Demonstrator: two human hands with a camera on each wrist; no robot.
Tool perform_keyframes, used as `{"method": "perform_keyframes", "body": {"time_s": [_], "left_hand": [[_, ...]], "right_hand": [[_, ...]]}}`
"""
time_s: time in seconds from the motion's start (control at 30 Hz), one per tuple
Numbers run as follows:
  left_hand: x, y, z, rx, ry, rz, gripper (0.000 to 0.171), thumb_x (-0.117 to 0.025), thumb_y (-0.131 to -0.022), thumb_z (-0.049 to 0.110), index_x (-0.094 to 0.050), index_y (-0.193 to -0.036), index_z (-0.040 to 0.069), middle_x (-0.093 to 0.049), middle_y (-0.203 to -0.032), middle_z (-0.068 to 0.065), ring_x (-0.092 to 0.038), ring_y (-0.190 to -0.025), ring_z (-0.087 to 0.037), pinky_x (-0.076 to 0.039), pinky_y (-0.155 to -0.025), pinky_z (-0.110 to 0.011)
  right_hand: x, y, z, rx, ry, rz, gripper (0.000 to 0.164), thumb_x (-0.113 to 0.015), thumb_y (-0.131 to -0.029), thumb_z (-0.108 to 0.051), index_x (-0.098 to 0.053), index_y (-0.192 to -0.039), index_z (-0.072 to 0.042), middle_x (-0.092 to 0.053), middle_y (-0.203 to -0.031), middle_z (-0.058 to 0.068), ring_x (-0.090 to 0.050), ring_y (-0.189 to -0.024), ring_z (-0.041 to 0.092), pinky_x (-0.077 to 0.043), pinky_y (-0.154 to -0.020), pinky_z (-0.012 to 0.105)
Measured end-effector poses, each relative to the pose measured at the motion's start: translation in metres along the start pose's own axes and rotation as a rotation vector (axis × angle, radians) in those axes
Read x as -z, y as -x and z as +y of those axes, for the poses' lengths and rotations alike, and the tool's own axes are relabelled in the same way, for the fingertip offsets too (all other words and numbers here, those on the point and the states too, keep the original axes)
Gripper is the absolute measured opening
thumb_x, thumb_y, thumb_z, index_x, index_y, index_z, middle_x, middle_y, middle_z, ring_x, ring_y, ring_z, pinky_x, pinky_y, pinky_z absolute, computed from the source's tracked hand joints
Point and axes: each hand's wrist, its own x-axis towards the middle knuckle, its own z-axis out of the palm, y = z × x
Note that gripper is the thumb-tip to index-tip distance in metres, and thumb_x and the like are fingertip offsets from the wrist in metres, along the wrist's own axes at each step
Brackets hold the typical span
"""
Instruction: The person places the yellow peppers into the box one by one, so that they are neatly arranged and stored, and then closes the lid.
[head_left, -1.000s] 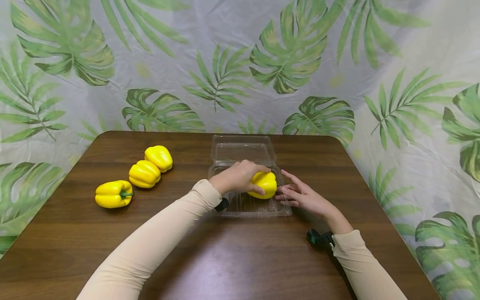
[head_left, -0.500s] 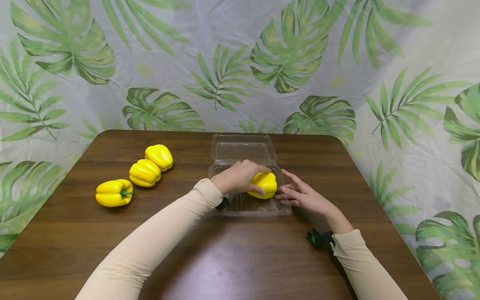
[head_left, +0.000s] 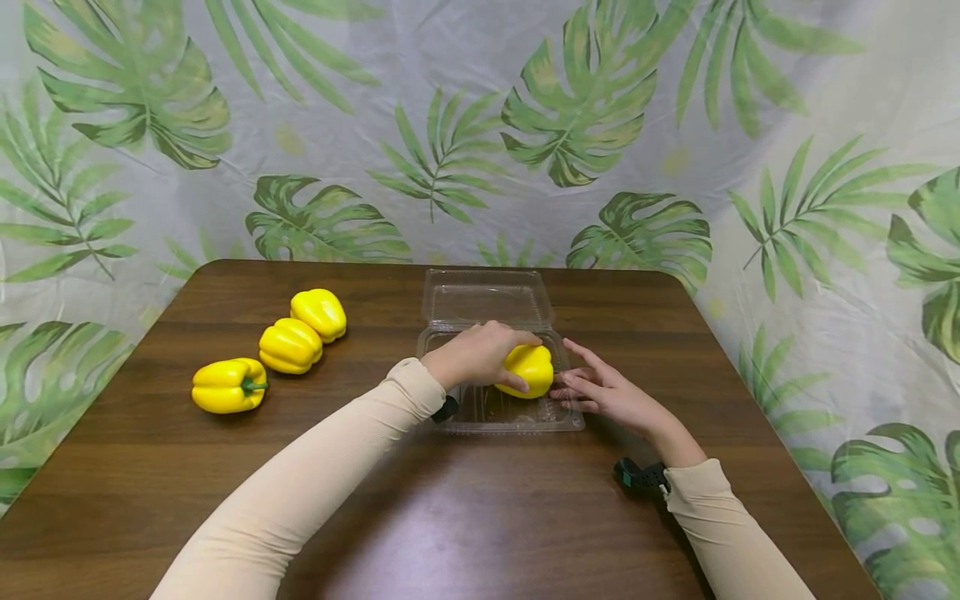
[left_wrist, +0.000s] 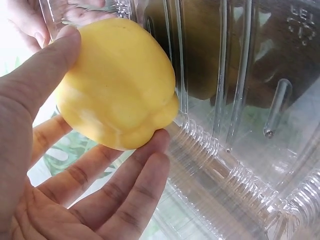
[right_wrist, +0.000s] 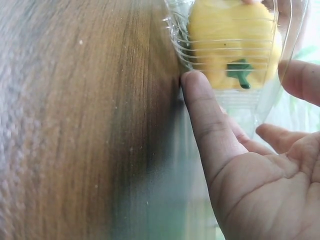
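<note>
My left hand (head_left: pixel 480 352) grips a yellow bell pepper (head_left: pixel 531 372) inside a clear plastic clamshell container (head_left: pixel 517 427), at the right side of its base. In the left wrist view the thumb presses one side of the pepper (left_wrist: pixel 120 85) and the fingertips support the other. Relaxed, spread fingers of my right hand (head_left: pixel 615 400) rest at the container's right wall. From the right wrist view, the pepper's green stem (right_wrist: pixel 241 72) shows through the ribbed plastic, pointing toward the right hand, whose thumb and fingers are along the outside of the wall.
The container's hinged lid (head_left: pixel 487 298) stands raised behind the base. Three more yellow bell peppers lie on the left of the brown wooden table (head_left: pixel 480 525): a near one (head_left: pixel 228 386), a middle one (head_left: pixel 290 346) and a far one (head_left: pixel 318 315). A leaf-print cloth (head_left: pixel 465 125) hangs behind.
</note>
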Motion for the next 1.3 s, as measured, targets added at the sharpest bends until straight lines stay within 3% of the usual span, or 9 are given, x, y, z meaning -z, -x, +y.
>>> {"method": "perform_keyframes", "body": {"time_s": [0.23,0.43,1.3], "left_hand": [[-0.0005,0.0022,0.0008,0.039,-0.025,-0.009,0.079,-0.084,-0.092,0.050,-0.052,-0.160,0.024,-0.063,-0.154,-0.007,-0.060,-0.140,-0.032,-0.050,-0.115,-0.053],[-0.0011,0.0031,0.0014,0.056,-0.047,0.000,0.079,-0.084,-0.091,0.052,-0.054,-0.158,0.024,-0.064,-0.152,-0.007,-0.063,-0.136,-0.032,-0.053,-0.111,-0.054],[0.0014,0.0073,-0.0019,0.068,-0.014,0.015,0.075,-0.089,-0.088,0.046,-0.059,-0.151,0.020,-0.070,-0.143,-0.007,-0.066,-0.129,-0.030,-0.055,-0.107,-0.051]], "right_hand": [[-0.0015,0.0012,-0.0004,0.013,-0.006,-0.005,0.076,-0.046,-0.117,-0.027,0.002,-0.174,-0.019,-0.038,-0.162,0.038,-0.057,-0.142,0.047,-0.058,-0.106,0.031],[-0.0019,0.0010,-0.0007,0.010,-0.007,0.000,0.076,-0.047,-0.117,-0.028,0.002,-0.175,-0.020,-0.039,-0.162,0.037,-0.058,-0.141,0.047,-0.058,-0.106,0.031],[-0.0007,-0.0005,-0.0021,0.023,0.014,-0.007,0.076,-0.046,-0.117,-0.027,0.002,-0.174,-0.018,-0.040,-0.161,0.039,-0.059,-0.140,0.048,-0.058,-0.105,0.030]]}}
